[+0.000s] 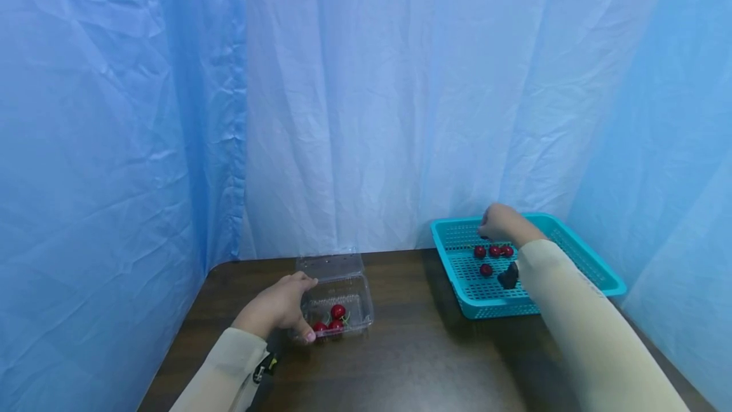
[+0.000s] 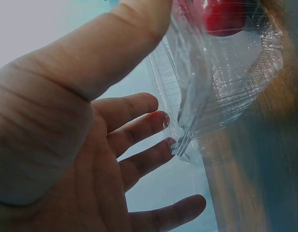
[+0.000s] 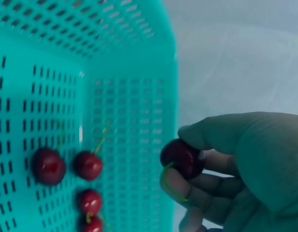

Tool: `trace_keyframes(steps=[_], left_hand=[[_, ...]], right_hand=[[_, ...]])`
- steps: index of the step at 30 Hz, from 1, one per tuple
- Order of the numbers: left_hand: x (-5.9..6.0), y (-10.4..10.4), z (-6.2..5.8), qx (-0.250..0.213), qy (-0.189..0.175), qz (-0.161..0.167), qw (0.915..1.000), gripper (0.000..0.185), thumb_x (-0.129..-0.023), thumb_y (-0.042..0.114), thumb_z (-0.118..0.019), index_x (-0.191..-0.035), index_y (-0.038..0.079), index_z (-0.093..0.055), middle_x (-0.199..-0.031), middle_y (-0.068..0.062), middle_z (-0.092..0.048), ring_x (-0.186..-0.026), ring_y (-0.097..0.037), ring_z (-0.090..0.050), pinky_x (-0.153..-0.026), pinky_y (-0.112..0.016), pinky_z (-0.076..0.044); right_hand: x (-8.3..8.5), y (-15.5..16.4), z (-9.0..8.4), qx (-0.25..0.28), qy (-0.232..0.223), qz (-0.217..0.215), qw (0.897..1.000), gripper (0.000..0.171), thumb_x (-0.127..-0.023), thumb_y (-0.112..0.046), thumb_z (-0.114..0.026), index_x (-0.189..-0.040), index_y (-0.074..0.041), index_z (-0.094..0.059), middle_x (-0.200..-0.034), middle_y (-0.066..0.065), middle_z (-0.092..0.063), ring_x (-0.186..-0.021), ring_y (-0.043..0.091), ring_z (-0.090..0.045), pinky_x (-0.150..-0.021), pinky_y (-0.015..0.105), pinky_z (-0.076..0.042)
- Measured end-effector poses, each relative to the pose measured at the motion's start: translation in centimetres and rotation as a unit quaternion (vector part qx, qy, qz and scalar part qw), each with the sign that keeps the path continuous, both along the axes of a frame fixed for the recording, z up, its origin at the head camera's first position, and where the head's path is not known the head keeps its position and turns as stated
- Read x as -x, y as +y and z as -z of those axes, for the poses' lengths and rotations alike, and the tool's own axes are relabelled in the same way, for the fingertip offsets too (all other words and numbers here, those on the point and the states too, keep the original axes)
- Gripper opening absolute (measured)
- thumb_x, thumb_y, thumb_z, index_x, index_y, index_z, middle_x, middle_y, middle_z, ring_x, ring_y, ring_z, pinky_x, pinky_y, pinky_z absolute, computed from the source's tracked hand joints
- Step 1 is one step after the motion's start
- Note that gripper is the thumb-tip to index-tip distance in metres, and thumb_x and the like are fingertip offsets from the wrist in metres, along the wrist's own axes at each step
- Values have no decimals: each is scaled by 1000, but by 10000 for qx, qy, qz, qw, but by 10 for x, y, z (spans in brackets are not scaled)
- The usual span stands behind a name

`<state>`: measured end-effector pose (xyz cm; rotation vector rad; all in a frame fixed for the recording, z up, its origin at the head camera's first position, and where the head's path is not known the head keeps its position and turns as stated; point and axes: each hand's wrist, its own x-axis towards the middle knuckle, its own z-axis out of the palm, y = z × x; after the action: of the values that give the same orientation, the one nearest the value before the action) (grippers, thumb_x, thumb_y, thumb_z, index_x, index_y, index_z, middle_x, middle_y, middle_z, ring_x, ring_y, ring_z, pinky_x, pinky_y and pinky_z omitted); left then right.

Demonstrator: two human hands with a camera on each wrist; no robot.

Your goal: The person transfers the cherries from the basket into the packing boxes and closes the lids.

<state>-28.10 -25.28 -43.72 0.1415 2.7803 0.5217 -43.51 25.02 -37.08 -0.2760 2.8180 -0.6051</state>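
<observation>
One cherry [image 3: 180, 157] is pinched between the right hand's [image 1: 506, 223] thumb and fingers, by the teal basket's [image 1: 450, 269] far edge. Clear box [image 1: 354, 288]: well to its left; left hand [image 1: 282, 304] nearer, fingers extended, parted, touching the box's left side.

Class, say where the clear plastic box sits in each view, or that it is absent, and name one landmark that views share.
Head: the clear plastic box is in the lower half, slightly left of centre.
Left wrist: upper right, partly cut off by the top edge.
Right wrist: not in this picture.
Shared landmark: the left hand, left of the box in the head and left wrist views.
</observation>
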Motion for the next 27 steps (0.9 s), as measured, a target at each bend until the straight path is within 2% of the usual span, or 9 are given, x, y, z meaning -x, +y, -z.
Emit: trace_keyframes(steps=[5, 10, 12, 14, 16, 18, 20, 24, 27], left_hand=[[-1, -1, 1, -30, 29, 6, 10000, 122, -61, 38, -113, -168, 17, -57, -166, -14, -57, -152, -45, -57, -113, -72, -58], [-3, -3, 2, -14, 96, -12, 10000, 122, -62, 39, -113, -168, 19, -57, -168, -14, -56, -152, -46, -57, -111, -73, -59], [-3, -3, 2, -14, 102, -5, 9999, 122, -62, 39, -113, -168, 20, -56, -169, -14, -56, -152, -46, -57, -111, -73, -59], [-3, -3, 2, -12, 101, 9, 9999, 121, -63, 39, -113, -168, 19, -57, -168, -15, -56, -152, -46, -57, -111, -73, -59], [-3, -3, 2, 1, 101, 8, 9999, 121, -63, 38, -113, -168, 19, -56, -168, -15, -56, -153, -46, -56, -112, -73, -59], [-3, -2, 2, 3, 99, -12, 9999, 120, -64, 38, -113, -168, 19, -56, -169, -15, -55, -153, -46, -56, -112, -73, -58], [-3, -2, 3, -1, 109, -19, 9999, 120, -64, 37, -113, -169, 19, -56, -169, -15, -55, -154, -47, -55, -112, -73, -58], [-2, -2, 5, -8, 120, -12, 9999, 120, -64, 37, -113, -169, 19, -56, -170, -15, -55, -154, -47, -55, -112, -73, -58], [-2, -2, 5, 15, 94, -40, 9999, 121, -64, 37, -113, -169, 19, -56, -170, -15, -54, -155, -47, -55, -113, -73, -58]], right_hand=[[-8, -24, -13, -34, 158, -108, 9998, 56, -108, -15, -65, -57, -23, -43, -55, -7, -33, -53, 12, -26, -58, 31, -37], [-12, -51, -23, -212, 213, -171, 9994, 53, -109, -20, -70, -60, -18, -51, -57, -5, -39, -54, 13, -32, -56, 31, -39], [-14, -62, -25, -311, 328, -198, 9988, 40, -108, -23, -73, -71, -11, -66, -66, 0, -55, -60, 16, -45, -60, 33, -49], [-15, -72, -26, -386, 439, -247, 9980, 28, -108, -26, -74, -92, -4, -79, -84, 8, -72, -73, 21, -60, -71, 39, -60], [-17, -82, -26, -374, 530, -276, 9975, 29, -107, -28, -77, -116, -1, -83, -111, 16, -81, -93, 27, -70, -86, 46, -67], [-19, -92, -26, -318, 563, -311, 9974, 34, -106, -28, -78, -127, -1, -81, -127, 20, -80, -105, 31, -73, -95, 50, -68], [-23, -103, -25, -245, 586, -320, 9975, 32, -105, -27, -80, -125, -2, -82, -128, 20, -81, -105, 31, -74, -95, 50, -69], [-29, -123, -22, -193, 719, -409, 9964, 23, -104, -25, -81, -116, -6, -84, -118, 15, -82, -95, 26, -72, -89, 45, -69], [-33, -138, -17, -138, 732, -603, 9954, 19, -104, -25, -81, -112, -8, -84, -115, 12, -81, -92, 24, -71, -88, 44, -68]])
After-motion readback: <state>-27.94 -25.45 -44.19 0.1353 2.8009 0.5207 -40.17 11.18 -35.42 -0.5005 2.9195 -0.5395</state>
